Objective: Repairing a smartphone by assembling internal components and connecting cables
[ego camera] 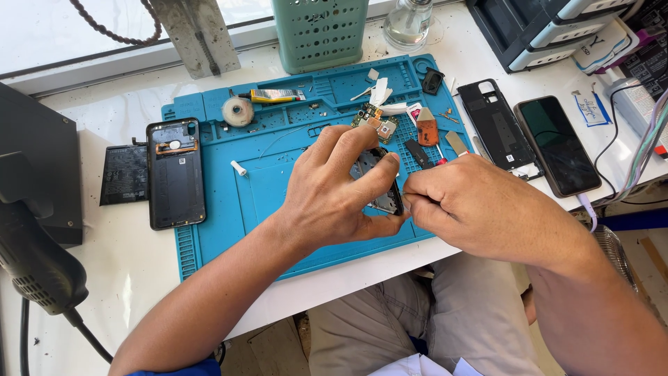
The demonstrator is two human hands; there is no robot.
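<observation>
White worktable [139, 278] carries a blue silicone repair mat [278, 202] at centre. Left of the mat: opened black phone [175, 173], flat black battery [124, 174] touching its left edge. Right of the mat: black back cover [495, 124], then a dark-screened phone [557, 145]. Behind the mat: green perforated basket [319, 31], clear glass bottle [408, 22].

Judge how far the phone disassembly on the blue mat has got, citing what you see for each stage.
Done: a circuit board and small parts lie loose on the blue mat, and a battery lies left of it. In hand: the left hand grips an opened phone frame while the right hand pinches at its edge. Left: another opened phone lies untouched.
</observation>
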